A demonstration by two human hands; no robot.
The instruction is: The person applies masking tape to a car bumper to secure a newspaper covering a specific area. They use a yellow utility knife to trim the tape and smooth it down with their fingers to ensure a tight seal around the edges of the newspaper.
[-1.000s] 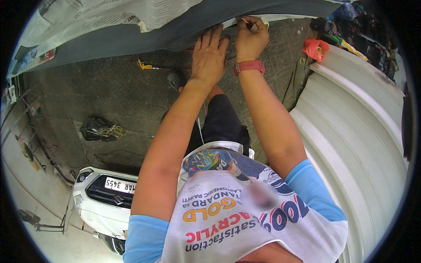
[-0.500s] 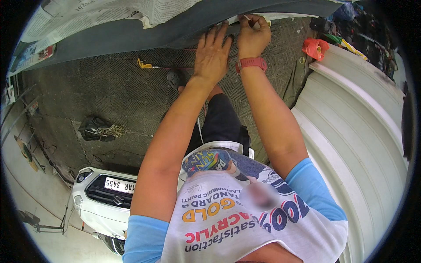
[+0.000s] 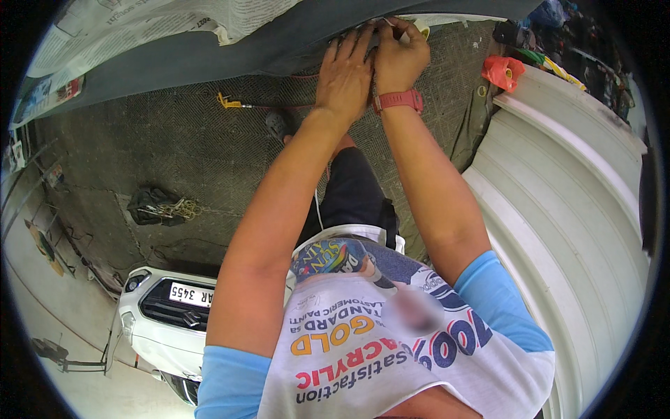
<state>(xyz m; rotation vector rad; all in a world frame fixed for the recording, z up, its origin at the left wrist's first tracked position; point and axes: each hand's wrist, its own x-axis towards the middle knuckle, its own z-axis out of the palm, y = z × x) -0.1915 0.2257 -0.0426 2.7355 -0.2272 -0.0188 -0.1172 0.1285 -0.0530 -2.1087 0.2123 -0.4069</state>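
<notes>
My left hand point(image 3: 344, 80) lies flat, fingers stretched out, against the lower edge of a dark grey car body panel point(image 3: 209, 56). Beside it, my right hand point(image 3: 401, 64), with a red watch strap on the wrist, is closed in a pinch at the same edge. A pale, yellowish roll of masking tape point(image 3: 424, 30) shows partly past its fingers; the rest of the roll is hidden. White strip-like material point(image 3: 453, 19) runs along the panel to the right of that hand. Printed newspaper point(image 3: 160, 24) covers the panel's upper left part.
Below lies a dark textured floor mat point(image 3: 202, 140), with a yellow air blow gun point(image 3: 227, 102) and a black bag point(image 3: 153, 206) on it. A white car point(image 3: 167, 314) stands at lower left. Corrugated pale sheeting point(image 3: 558, 188) and a red plastic bag point(image 3: 501, 73) are at right.
My left hand has slid slightly right and up, its fingers closer together and nearer to my right hand. The right hand's pinch has moved slightly toward the panel; more of the tape roll shows.
</notes>
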